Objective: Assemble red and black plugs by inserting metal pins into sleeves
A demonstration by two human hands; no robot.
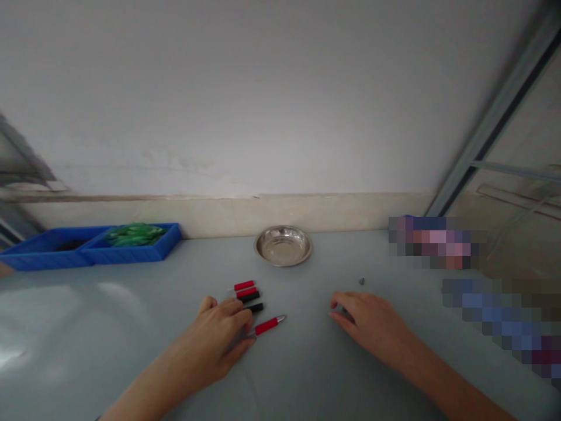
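Down on the pale grey table [131, 327], the person's left hand [219, 333] lies palm down with its fingers loosely curled, the fingertips [245, 318] resting over the near ends of a small cluster of pen-like probes. Whether any finger actually pinches one of them cannot be told from this view; the hand seems only to lie on them.

The cluster holds four pieces set roughly side by side and slanted the same way. Farthest from the person is a red probe [243, 285], just beside it a red and black probe [248, 294], then a black probe [255, 307], and nearest the person a red-handled probe with a metal tip [269, 325], which sticks out to the right of the left hand's fingers.

Well apart to the right, the right hand [372, 324] rests on the table, palm down, fingers bent and close together, holding nothing that can be seen. A small dark object [362, 281], too tiny to identify, lies just beyond it on the bare surface.

Farther back, near the wall, a shallow round steel dish [283, 245] stands between the two hands' lines. At the far left a blue plastic tray [92, 250] with two compartments sits against the wall; its right compartment holds green parts [134, 234], and its left holds something dark.
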